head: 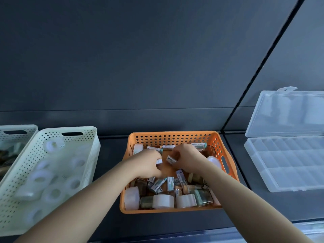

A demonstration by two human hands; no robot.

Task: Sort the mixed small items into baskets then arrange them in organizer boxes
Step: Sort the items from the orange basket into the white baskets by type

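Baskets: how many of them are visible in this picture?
3. The orange basket is in the middle; the white basket with tape rolls stands left of it; a second white basket sits at the far left edge, partly cut off. Others may lie outside view.

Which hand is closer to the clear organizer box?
Right. The right hand reaches into the orange basket on the side toward the clear organizer box; the left hand is in the basket too, farther left.

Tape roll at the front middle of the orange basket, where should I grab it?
Come straight down on the tape roll and pinch its exposed curved top, thumb behind, fingers in front. It seems to stand on edge against the front wall of the orange basket, with a second roll and a greenish item crowding its flat sides.
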